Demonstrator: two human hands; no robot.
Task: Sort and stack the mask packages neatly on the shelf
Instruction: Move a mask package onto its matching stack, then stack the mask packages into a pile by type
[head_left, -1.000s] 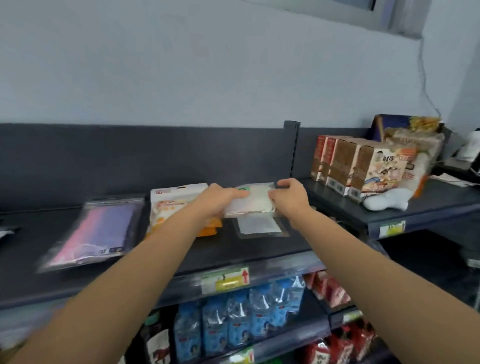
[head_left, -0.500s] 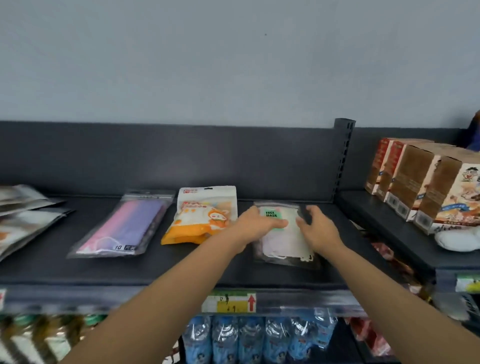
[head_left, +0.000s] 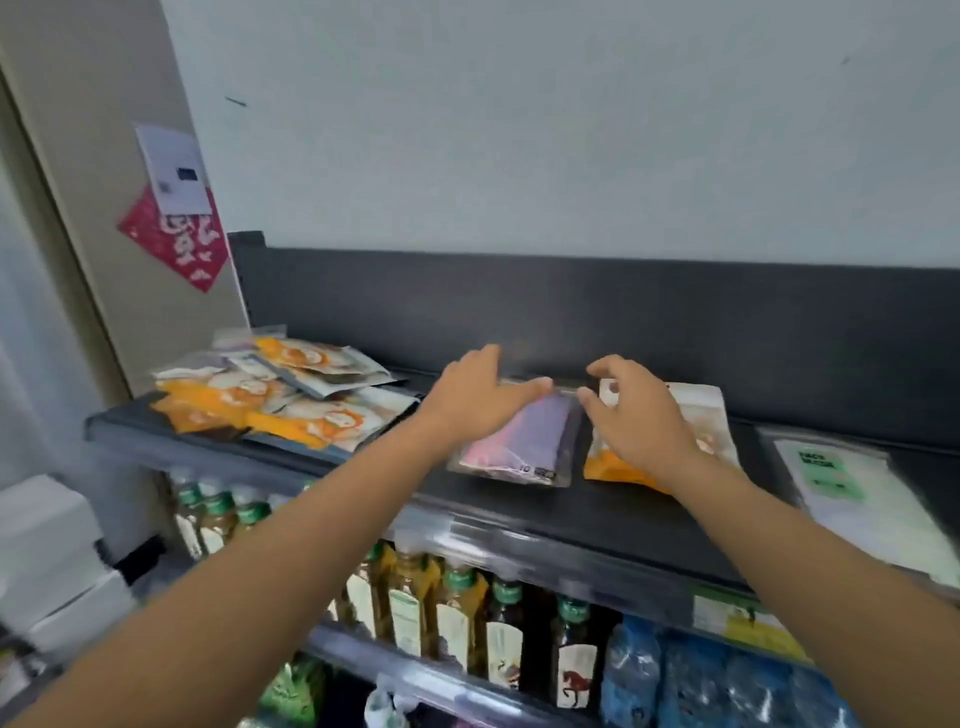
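Left hand: our left hand (head_left: 483, 402) lies palm down on the far end of the purple pack (head_left: 527, 441), with its fingers (head_left: 480, 358) straight and released and the thumb stretched along the pack's top edge.
Right hand: our right hand (head_left: 641, 415) hovers over the gap between the purple pack and the orange pack (head_left: 701, 410). Its fingers (head_left: 605, 366) are loosely curved and grasp nothing (we cannot tell whether the thumb touches the purple pack's edge).
Purple pack: it lies flat on the shelf (head_left: 623, 514) near the middle, its clear wrapper showing pink and purple masks, with the near end close to the front edge.
Orange pack: it lies flat just beside the purple pack on the right, partly under our right wrist.
White pack: the white pack (head_left: 852, 493) with a green label lies flat further right, apart from the orange one.
Pile: at the left end of the shelf we see a loose pile of packs (head_left: 280, 400), mostly orange and white, overlapping at odd angles.
Below: bottles (head_left: 457, 608) stand on the lower shelf, with blue bags (head_left: 701, 686) to their right.
Wall: a red paper (head_left: 176, 244) and a white note (head_left: 174, 171) hang at the upper left.
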